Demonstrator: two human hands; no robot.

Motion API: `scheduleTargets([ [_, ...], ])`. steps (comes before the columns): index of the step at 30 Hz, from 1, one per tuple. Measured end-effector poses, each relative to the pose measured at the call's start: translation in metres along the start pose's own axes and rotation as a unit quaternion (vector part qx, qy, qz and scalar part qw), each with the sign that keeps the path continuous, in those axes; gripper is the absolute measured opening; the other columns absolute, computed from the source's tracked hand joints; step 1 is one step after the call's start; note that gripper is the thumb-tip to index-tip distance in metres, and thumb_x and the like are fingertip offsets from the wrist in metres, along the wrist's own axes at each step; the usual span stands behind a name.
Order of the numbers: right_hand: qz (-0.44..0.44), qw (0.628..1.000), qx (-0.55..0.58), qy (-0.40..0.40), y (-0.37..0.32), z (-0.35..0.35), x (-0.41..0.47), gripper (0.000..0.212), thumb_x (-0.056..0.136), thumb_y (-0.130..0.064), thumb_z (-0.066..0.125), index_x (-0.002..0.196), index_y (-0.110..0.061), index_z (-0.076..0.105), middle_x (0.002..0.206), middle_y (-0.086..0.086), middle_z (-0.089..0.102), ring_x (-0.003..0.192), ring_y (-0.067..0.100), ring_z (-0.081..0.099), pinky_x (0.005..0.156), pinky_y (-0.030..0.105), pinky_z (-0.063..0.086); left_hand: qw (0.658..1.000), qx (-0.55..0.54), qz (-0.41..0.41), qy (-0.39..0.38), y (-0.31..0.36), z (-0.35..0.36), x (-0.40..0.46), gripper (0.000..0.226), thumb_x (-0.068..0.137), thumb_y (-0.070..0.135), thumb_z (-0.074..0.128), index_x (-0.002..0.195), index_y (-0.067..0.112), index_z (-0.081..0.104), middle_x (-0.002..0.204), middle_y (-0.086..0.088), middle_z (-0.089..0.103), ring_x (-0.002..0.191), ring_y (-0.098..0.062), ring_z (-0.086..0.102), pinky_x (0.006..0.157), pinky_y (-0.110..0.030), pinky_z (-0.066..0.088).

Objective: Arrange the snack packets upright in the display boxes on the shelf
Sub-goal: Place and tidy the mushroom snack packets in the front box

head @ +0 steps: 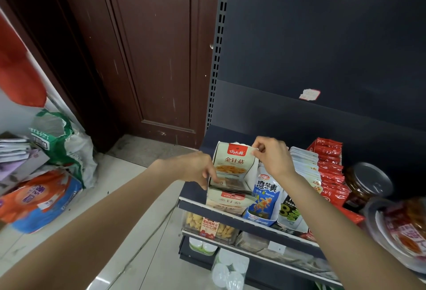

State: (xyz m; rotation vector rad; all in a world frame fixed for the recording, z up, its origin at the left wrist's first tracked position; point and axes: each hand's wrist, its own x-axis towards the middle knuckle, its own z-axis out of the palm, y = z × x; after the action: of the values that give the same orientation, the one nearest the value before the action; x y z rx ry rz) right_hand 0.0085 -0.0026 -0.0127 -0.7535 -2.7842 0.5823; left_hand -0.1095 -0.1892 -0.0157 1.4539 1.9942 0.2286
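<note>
open air above shelf (pixel 230 212), jar (pixel 366 186) right

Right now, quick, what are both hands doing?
Left hand: fingers curled on the left side of the white display box, holding it.
Right hand: pinching the box's top right corner.

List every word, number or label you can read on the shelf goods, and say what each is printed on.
"金针菇": beige display box, at the top shelf's left end.
"魔芋爽": blue packet, right of that box.
"8": black-and-green packet.
Red logo on the box, the lower shelf tag, the jar label: too blurred to read.
</note>
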Motion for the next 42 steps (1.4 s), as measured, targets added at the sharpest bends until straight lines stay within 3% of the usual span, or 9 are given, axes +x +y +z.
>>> scheduleTargets([
  [7,0.007,1.0,0.009,0.001,0.001,0.003,0.002,0.007,0.085,-0.011,0.064,0.081,-0.015,0.061,0.085,0.004,0.068,0.079,0.018,0.063,0.069,0.034,0.053,0.992,-0.07,-0.001,0.103,-0.003,0.011,0.002,0.024,0.09,0.016,0.061,0.112,0.015,0.069,0.117,0.005,0.067,0.095,-0.003,0.06,0.064,0.0,0.039],
  [11,0.009,1.0,0.008,0.001,0.001,0.003,0.002,0.004,0.086,-0.012,0.064,0.083,-0.014,0.062,0.086,0.004,0.068,0.078,0.018,0.063,0.069,0.032,0.053,0.978,-0.098,-0.035,0.179,-0.003,0.013,0.005,0.021,0.09,0.019,0.061,0.109,0.014,0.069,0.108,0.002,0.069,0.082,0.0,0.056,0.062,-0.004,0.039],
  [17,0.003,1.0,0.015,0.002,0.001,0.003,0.001,0.004,0.086,-0.017,0.066,0.086,-0.012,0.066,0.086,0.004,0.069,0.078,0.018,0.063,0.071,0.035,0.054,0.963,-0.116,-0.036,0.24,0.001,0.013,0.005,0.012,0.092,0.018,0.059,0.101,0.013,0.065,0.104,0.001,0.067,0.081,0.0,0.055,0.064,-0.002,0.039],
  [22,-0.002,1.0,0.017,-0.002,0.0,-0.001,0.0,0.009,0.088,-0.018,0.063,0.091,-0.012,0.069,0.087,0.006,0.069,0.082,0.02,0.063,0.072,0.038,0.053,0.914,-0.273,-0.003,0.3,0.004,0.006,-0.009,0.011,0.099,0.017,0.046,0.098,0.007,0.05,0.1,0.006,0.068,0.092,0.005,0.061,0.073,-0.009,0.05],
  [25,0.009,1.0,0.019,-0.009,-0.003,-0.003,0.001,0.006,0.089,-0.014,0.061,0.09,-0.011,0.066,0.086,0.007,0.067,0.082,0.023,0.063,0.07,0.036,0.053,0.875,-0.365,-0.001,0.317,0.008,0.002,-0.018,0.01,0.1,0.016,0.043,0.091,0.016,0.047,0.1,0.006,0.07,0.097,-0.002,0.064,0.075,-0.017,0.055],
  [28,0.01,0.999,0.009,-0.038,-0.003,-0.007,0.002,0.006,0.087,-0.012,0.062,0.091,-0.014,0.066,0.089,0.006,0.067,0.085,0.022,0.062,0.072,0.037,0.053,0.842,-0.395,0.004,0.368,0.012,-0.008,-0.029,0.017,0.1,0.015,0.042,0.083,0.02,0.044,0.097,0.006,0.071,0.094,-0.008,0.068,0.076,-0.025,0.057],
  [35,0.022,0.997,-0.007,-0.073,-0.01,-0.018,-0.005,0.023,0.087,-0.02,0.065,0.11,-0.015,0.065,0.103,0.006,0.066,0.097,0.023,0.061,0.079,0.037,0.051,0.783,-0.437,0.02,0.442,0.011,-0.029,-0.06,0.009,0.098,0.014,0.044,0.09,0.016,0.048,0.097,0.002,0.071,0.091,-0.012,0.07,0.075,-0.028,0.058],
  [38,0.042,0.997,-0.023,-0.068,-0.016,-0.017,-0.01,0.026,0.088,-0.023,0.064,0.113,-0.016,0.063,0.106,0.005,0.066,0.097,0.023,0.061,0.075,0.033,0.049,0.763,-0.459,0.018,0.455,0.011,-0.035,-0.072,0.011,0.099,0.014,0.044,0.089,0.017,0.048,0.096,0.002,0.071,0.088,-0.014,0.07,0.074,-0.029,0.058],
  [42,0.051,0.995,-0.064,-0.057,-0.024,-0.013,-0.019,0.038,0.085,-0.024,0.067,0.122,-0.022,0.058,0.117,0.006,0.057,0.103,0.024,0.058,0.084,0.041,0.05,0.752,-0.459,0.014,0.473,0.011,-0.04,-0.085,0.011,0.099,0.015,0.044,0.089,0.018,0.047,0.096,0.003,0.071,0.087,-0.012,0.071,0.071,-0.025,0.058],
])
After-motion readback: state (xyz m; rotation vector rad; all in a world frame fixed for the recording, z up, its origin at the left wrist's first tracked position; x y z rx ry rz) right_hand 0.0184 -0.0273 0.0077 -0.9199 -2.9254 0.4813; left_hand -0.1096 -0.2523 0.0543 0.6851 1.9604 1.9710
